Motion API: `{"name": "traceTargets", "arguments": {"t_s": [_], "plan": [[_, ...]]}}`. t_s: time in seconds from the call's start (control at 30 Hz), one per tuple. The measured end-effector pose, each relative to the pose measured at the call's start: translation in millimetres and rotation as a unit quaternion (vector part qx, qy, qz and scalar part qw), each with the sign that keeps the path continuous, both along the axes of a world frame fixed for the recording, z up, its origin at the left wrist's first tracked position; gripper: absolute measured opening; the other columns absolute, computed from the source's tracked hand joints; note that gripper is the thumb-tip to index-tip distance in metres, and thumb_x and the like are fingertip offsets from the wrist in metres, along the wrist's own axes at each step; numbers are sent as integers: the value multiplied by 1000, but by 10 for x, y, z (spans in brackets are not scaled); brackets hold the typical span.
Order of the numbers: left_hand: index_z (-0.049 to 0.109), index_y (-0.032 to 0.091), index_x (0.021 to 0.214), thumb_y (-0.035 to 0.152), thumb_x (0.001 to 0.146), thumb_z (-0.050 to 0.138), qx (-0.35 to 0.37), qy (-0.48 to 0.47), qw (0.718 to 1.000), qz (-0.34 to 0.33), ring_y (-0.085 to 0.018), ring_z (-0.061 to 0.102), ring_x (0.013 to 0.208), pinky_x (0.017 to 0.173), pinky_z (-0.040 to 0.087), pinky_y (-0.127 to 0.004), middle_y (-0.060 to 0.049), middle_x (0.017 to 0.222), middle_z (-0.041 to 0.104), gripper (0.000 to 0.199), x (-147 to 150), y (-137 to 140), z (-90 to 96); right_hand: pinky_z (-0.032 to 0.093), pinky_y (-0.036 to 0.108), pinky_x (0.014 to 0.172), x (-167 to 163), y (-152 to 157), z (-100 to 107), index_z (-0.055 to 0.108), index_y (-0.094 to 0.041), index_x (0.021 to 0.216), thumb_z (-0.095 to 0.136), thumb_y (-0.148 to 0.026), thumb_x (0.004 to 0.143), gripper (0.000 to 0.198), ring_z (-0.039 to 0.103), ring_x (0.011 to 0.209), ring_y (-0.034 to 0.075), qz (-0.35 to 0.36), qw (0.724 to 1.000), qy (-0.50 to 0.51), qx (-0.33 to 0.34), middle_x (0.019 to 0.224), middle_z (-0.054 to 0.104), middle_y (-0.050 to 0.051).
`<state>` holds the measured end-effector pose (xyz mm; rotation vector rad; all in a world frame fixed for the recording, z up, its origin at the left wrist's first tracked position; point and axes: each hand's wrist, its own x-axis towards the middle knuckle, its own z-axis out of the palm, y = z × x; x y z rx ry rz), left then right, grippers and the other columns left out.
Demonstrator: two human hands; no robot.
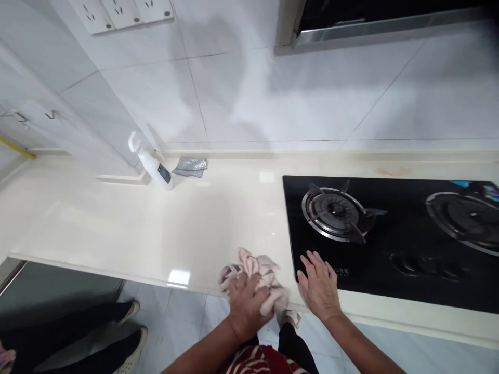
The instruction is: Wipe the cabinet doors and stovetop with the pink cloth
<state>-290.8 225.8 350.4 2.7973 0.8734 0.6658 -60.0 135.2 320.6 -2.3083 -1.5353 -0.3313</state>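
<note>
Cloth (255, 264) bunched at the front edge of the counter (210, 223), left of the stove (374, 283), gripped in the left hand (248, 306) with fingers curled into the folds. At the stove's near left corner, a right hand (320, 285) with fingers slightly spread, holding nothing. To wipe evenly, probably best to flatten those folds, press with the palm and overlap strokes.

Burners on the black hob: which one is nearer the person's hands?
The left burner, fully in view, just beyond the right hand; the other burner sits farther right, cut off by the picture's edge.
</note>
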Motion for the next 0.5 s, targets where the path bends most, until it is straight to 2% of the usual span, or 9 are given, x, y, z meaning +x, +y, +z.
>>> {"name": "traceTargets", "arguments": {"t_s": [0.1, 0.2, 0.37, 0.43, 0.5], "plan": [[70, 30, 98, 51, 80, 70, 20, 16, 996, -90, -33, 52, 108, 86, 36, -48, -6, 126, 63, 27, 139, 5, 1, 27, 47, 115, 4, -8, -7, 53, -14, 131, 35, -32, 100, 40, 36, 142, 25, 9, 1000, 2, 10, 145, 48, 12], [68, 31, 102, 43, 85, 67, 48, 35, 985, -162, -32, 52, 108, 88, 35, -48, -5, 127, 62, 21, 59, 201, 34, 27, 47, 115, -3, 10, -16, 52, -14, 132, 37, -30, 99, 39, 37, 142, 25, 4, 1000, -2, 15, 145, 48, 12], [66, 29, 108, 63, 77, 69, -31, 88, 962, -256, -30, 53, 101, 84, 38, -45, -7, 125, 62, 46, -56, 584, 38, 26, 48, 114, -19, 62, 13, 54, -15, 130, 40, -30, 97, 38, 38, 140, 26, -3, 1000, -4, 11, 144, 50, 13], [67, 27, 107, 66, 76, 68, -43, 88, 962, -254, -30, 53, 100, 85, 39, -45, -9, 124, 62, 49, 20, 781, 29, 26, 48, 114, -20, 77, 38, 54, -14, 130, 41, -29, 97, 38, 37, 141, 26, -5, 1000, -5, 10, 144, 49, 13], [67, 26, 110, 59, 79, 68, -38, 86, 975, -203, -32, 53, 104, 87, 39, -46, -10, 129, 61, 45, 191, 1043, 49, 25, 48, 114, -19, 86, 59, 54, -14, 130, 42, -29, 97, 38, 36, 141, 26, -4, 1000, -3, 6, 144, 49, 13]]}}
